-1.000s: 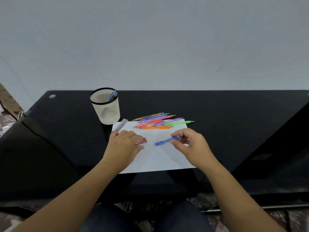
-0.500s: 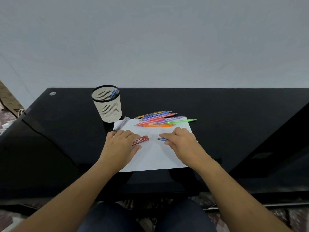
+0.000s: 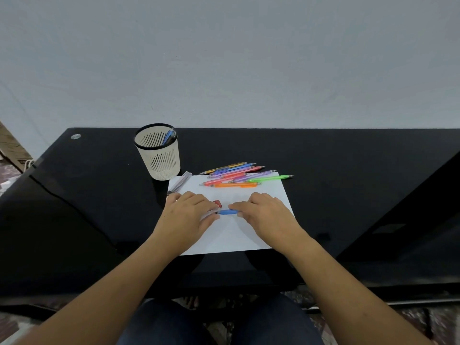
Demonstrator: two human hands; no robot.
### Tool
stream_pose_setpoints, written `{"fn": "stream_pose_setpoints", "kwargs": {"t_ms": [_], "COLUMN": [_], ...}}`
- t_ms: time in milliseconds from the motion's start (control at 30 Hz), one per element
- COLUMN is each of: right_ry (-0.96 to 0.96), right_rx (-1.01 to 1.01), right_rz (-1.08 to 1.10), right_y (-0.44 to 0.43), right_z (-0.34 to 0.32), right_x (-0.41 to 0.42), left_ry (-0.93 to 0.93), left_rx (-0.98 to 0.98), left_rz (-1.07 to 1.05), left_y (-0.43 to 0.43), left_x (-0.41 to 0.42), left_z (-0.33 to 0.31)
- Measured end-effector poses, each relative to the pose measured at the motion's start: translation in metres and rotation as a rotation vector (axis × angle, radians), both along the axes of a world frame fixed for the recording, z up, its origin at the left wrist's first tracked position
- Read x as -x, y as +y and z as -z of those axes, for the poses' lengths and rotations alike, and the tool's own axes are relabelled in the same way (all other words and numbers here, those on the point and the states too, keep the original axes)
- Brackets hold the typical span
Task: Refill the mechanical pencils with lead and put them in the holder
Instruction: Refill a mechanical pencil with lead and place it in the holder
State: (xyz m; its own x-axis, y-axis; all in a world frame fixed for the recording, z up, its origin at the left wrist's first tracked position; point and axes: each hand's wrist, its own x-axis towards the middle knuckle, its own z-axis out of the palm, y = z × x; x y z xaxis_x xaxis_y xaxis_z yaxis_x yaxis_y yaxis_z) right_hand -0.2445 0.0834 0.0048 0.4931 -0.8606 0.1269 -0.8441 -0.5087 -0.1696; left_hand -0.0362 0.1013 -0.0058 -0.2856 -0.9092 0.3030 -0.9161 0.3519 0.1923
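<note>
A: Black glass table (image 3: 323, 158), white sheet (image 3: 261, 195), grey wall behind. Where is the pencil?

B: The blue pencil (image 3: 227, 212) lies on the sheet, pinched in the right hand's (image 3: 266, 215) curled fingers. The left hand (image 3: 186, 215) covers a red lead case (image 3: 218, 203); its grip is hidden and the print is too small to read.

A: Beyond?

B: Coloured pencils (image 3: 234, 174) lie at the far edge. The slotted cup (image 3: 159, 155) holds one pen-like thing (image 3: 168, 136).

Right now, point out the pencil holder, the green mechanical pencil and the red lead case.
pencil holder (image 3: 161, 163): head view, slotted front wall.
green mechanical pencil (image 3: 268, 178): head view, middle of barrel.
red lead case (image 3: 218, 203): head view, exposed right end.
</note>
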Motion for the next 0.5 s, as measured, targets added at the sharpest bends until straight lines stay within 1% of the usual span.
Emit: {"fn": "stream_pose_setpoints", "kwargs": {"t_ms": [100,233,300,500], "right_ry": [-0.137,-0.159,-0.175,-0.250], "right_rx": [-0.076,-0.152,-0.210,-0.230], "right_rz": [0.023,0.072,0.110,0.158], "right_y": [0.004,0.004,0.003,0.004], "right_z": [-0.003,-0.009,-0.012,-0.013], "right_x": [0.004,0.016,0.018,0.014], "left_ry": [-0.049,-0.027,-0.030,-0.021], "left_rx": [0.043,0.133,0.157,0.061], "left_rz": [-0.014,-0.074,-0.068,-0.067], "left_y": [0.000,0.001,0.000,0.001], "left_x": [0.002,-0.004,-0.007,-0.004], "left_z": [-0.001,-0.002,0.000,-0.001]}}
